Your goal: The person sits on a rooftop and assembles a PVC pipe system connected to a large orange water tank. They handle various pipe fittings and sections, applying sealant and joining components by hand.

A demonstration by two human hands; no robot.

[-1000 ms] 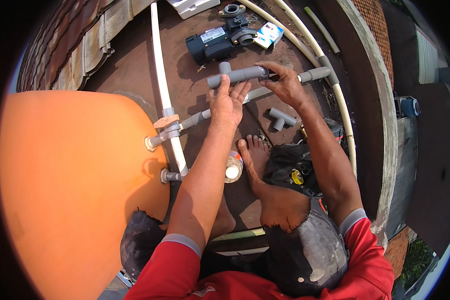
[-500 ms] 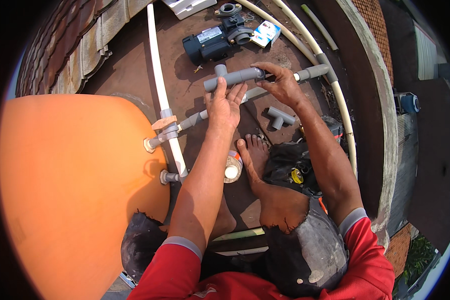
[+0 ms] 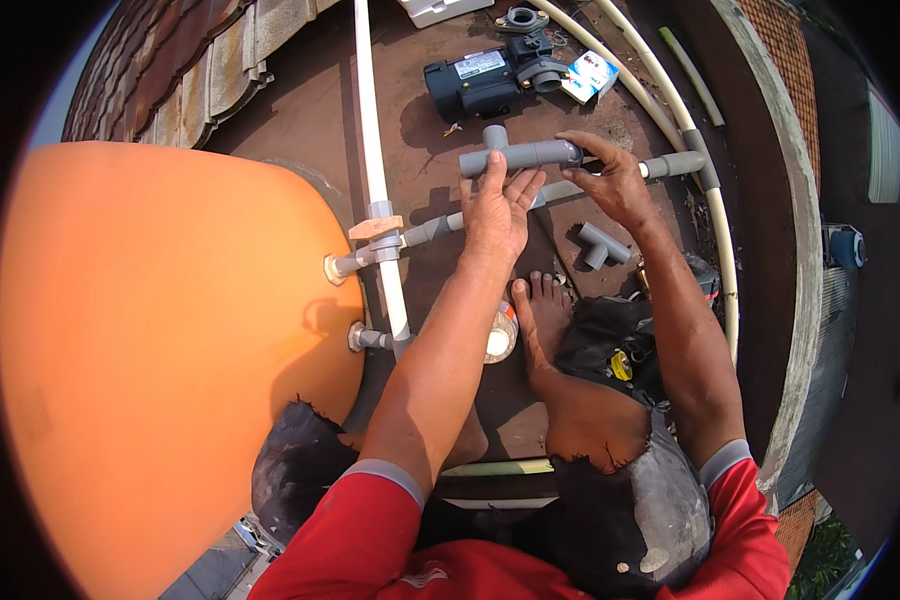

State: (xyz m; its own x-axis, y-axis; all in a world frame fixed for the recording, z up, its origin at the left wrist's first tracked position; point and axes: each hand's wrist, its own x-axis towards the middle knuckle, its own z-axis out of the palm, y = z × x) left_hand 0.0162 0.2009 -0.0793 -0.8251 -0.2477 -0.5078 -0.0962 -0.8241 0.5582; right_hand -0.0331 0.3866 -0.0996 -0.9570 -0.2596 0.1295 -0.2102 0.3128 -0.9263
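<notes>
Both hands hold up a grey PVC pipe tee (image 3: pixel 480 162), with its stub pointing away from me. A short length of pipe joins its right side and ends in a grey elbow (image 3: pixel 573 152). My left hand (image 3: pixel 495 218) supports the tee from below, thumb pressed on its near side and fingers stretched underneath. My right hand (image 3: pixel 618 185) pinches the elbow between thumb and fingers. A loose grey tee (image 3: pixel 604 246) lies on the floor below my right hand. Behind the hands runs a fixed pipe line (image 3: pixel 434 230).
A large orange tank (image 3: pixel 180 330) fills the left, with a valve handle (image 3: pixel 376 227) by its outlet. Beyond my hands sit a dark water pump (image 3: pixel 482 82) and a small box (image 3: pixel 590 76). A round tin (image 3: pixel 500 335) and black bag (image 3: pixel 605 345) flank my foot.
The whole scene has shifted right in the view as my head turned. Both hands keep the same hold on the tee and elbow, with little other movement.
</notes>
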